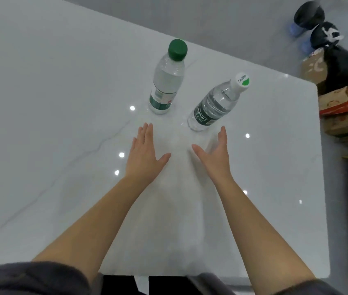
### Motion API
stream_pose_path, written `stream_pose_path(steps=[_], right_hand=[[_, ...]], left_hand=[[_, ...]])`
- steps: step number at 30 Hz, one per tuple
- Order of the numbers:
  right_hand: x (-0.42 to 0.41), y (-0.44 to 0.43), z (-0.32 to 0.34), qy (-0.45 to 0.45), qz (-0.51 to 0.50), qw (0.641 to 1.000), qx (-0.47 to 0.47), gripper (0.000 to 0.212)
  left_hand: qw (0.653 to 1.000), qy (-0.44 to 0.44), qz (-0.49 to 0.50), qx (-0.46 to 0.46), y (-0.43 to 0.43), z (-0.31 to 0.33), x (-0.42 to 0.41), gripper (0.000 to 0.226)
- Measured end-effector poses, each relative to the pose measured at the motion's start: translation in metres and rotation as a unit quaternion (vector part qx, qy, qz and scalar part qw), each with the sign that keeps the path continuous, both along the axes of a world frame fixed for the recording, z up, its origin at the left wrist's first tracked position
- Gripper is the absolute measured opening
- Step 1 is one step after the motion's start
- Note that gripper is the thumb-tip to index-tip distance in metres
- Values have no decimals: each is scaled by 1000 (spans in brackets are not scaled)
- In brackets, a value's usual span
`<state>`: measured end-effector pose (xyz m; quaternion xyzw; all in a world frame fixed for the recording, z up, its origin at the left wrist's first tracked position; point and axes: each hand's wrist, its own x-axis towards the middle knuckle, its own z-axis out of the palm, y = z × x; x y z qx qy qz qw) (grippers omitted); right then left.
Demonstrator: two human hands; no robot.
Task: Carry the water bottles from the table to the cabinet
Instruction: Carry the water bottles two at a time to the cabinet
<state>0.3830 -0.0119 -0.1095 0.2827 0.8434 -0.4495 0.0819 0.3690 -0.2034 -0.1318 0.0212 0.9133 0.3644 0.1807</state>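
Note:
Two clear water bottles stand upright on the white marble table. The left bottle has a dark green cap and a green-and-white label. The right bottle has a white cap with a green spot and a dark green label. My left hand is stretched out flat, fingers straight, a little short of the left bottle. My right hand is open with the thumb spread, just short of the right bottle and slightly to its right. Neither hand touches a bottle.
The table's right edge runs close to the right bottle. Beyond it on the floor lie cardboard boxes and black bags. No cabinet is in view.

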Motion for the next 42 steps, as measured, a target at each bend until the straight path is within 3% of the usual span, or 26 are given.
stream_pose_path(steps=[5, 11, 16, 26, 31, 38, 42], right_hand=[[-28, -3, -15, 65, -89, 993, -48, 104], [-58, -7, -25, 136, -118, 982, -52, 67], [-65, -8, -27, 126, -116, 985, -12, 58], [9, -36, -29, 64, -114, 991, -8, 50], [33, -53, -28, 89, -147, 985, -27, 61], [43, -63, -20, 137, -203, 967, -72, 64], [66, -59, -9, 163, -229, 953, -116, 62]], left_hand=[[982, -12, 91, 164, -4, -3, -54, 106], [970, 3, 79, 229, -3, -10, -113, 104], [980, 23, 57, 192, -1, -6, -125, 61], [983, -19, 5, 181, -29, -2, -52, 63], [980, -24, -6, 196, -34, -2, -29, 73], [978, -30, -6, 205, -34, 10, -22, 54], [975, -33, -9, 218, -31, 27, -9, 57]])
